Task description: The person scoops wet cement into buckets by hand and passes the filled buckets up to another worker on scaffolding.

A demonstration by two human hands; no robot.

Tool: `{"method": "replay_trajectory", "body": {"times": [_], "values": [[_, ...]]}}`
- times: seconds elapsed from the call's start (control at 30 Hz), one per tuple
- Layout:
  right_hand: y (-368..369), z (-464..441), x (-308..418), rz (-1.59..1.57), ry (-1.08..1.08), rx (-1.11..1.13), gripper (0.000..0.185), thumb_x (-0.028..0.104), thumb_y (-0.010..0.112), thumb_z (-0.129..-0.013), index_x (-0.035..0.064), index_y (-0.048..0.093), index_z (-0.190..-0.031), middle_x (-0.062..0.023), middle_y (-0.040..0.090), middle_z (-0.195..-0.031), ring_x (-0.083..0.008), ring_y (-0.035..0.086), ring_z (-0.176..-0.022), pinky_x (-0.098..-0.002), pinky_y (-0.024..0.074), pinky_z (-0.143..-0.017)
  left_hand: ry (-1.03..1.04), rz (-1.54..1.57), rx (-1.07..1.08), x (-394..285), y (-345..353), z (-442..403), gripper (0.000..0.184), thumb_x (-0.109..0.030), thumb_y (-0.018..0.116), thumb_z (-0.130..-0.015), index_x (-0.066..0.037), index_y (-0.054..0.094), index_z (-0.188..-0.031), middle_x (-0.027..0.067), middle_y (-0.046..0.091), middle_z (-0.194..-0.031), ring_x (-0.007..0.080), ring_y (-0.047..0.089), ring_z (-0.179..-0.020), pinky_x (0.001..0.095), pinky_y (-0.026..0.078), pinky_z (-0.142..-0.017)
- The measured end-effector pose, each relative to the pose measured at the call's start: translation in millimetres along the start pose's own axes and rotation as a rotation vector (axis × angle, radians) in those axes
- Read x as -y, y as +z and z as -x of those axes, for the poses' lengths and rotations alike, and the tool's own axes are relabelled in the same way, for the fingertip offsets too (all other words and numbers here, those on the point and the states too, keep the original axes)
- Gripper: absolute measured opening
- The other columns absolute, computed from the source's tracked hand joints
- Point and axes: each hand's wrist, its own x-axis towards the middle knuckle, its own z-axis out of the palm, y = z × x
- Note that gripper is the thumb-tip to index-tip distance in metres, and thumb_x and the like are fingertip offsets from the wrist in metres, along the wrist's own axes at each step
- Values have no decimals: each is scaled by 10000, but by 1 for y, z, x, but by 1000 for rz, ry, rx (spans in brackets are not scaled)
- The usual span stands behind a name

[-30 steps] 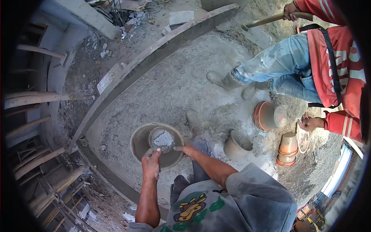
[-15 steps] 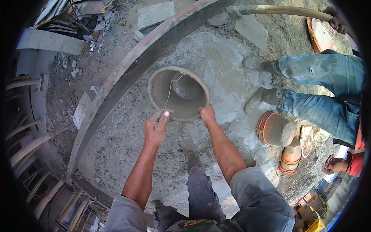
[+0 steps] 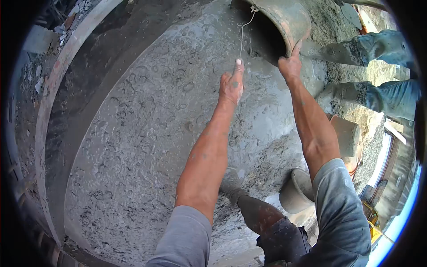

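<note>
A mortar-smeared bucket [image 3: 291, 20] is tipped on its side at the top of the head view, its dark mouth facing left and down. My left hand [image 3: 232, 86] is closed around the lower end of its thin wire handle [image 3: 243, 33], thumb pointing up. My right hand [image 3: 291, 66] grips the bucket's rim on the near side, fingers wrapped at the edge. Wet grey concrete [image 3: 147, 124] spreads beneath both arms. The inside of the bucket is in deep shadow, and its far end is cut off by the frame.
A curved concrete edge [image 3: 50, 107] runs along the left. Another person's muddy boots and jeans [image 3: 382, 55] stand at right. A second bucket [image 3: 297, 192] sits by my right elbow, with an orange-rimmed bucket [image 3: 344, 133] behind it. My own leg [image 3: 262, 213] stands in the concrete.
The bucket has gone from upright, mouth toward me, to tipped over and farther up and right in view. Both hands moved with it, keeping hold. My view has shifted too.
</note>
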Motion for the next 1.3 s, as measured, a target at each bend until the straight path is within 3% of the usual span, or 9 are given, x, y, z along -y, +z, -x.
{"method": "replay_trajectory", "body": {"times": [0.27,0.6,0.7,0.83,0.87,0.93,1.17,1.27,1.3], "values": [[12,222,83,-126,-189,265,944,38,526,-675,191,-65,-1395,-268,603,-893,-450,566,-840,-460,452,-734,48,116,-278,83,-200,221,597,-562,518,-808,-74,371,-497,-23,293,-480,105,289,-497,310,269,-471],[-58,524,145,-334,-6,480,924,64,533,-696,164,-59,-1399,-263,584,-962,-420,558,-921,-422,439,-776,-42,-97,-358,46,-305,516,560,-541,510,-822,-38,460,-579,-18,349,-517,110,327,-542,314,304,-514],[-101,569,165,-332,-19,634,905,65,528,-692,129,-34,-1399,-253,584,-959,-397,571,-894,-407,447,-765,-35,-132,-586,1,-295,584,558,-512,511,-830,-3,510,-603,46,445,-516,180,371,-507,349,332,-518],[-134,593,179,-750,404,1084,641,48,529,-685,15,334,-1296,-165,615,-843,-305,608,-776,-366,484,-682,-103,-543,-520,-90,-258,629,504,-454,496,-847,23,560,-696,181,551,-605,321,526,-578,408,399,-572],[-161,582,195,-782,597,1303,337,42,535,-684,-43,547,-1010,-113,596,-799,-223,590,-728,-323,486,-628,-113,-636,-519,-105,-237,633,482,-434,492,-853,25,553,-721,202,540,-615,332,552,-616,411,405,-586],[-153,584,181,-919,751,1506,214,46,545,-685,-43,588,-875,-108,594,-791,-205,582,-694,-315,475,-590,-140,-677,-578,-130,-210,637,464,-421,483,-857,22,571,-749,246,554,-679,404,551,-669,427,415,-610],[-276,608,244,-338,432,1579,254,65,578,-673,-58,598,-894,-115,600,-788,-222,591,-671,-318,470,-591,-257,-151,-903,-185,-220,771,391,-345,532,-843,34,595,-774,42,563,-639,149,489,-616,354,398,-566],[-301,638,257,-136,-156,1453,322,124,620,-664,-86,610,-908,-178,626,-852,-269,621,-752,-348,487,-518,-191,-104,-993,-202,-234,853,470,-444,506,-825,14,595,-772,227,582,-688,393,584,-731,435,436,-653],[-292,651,252,-99,-132,1415,370,148,630,-658,-83,598,-945,-185,629,-865,-266,628,-736,-333,475,-465,-82,-202,-1063,-201,-238,884,438,-380,521,-839,46,569,-747,136,511,-603,181,482,-599,357,396,-566]]}}
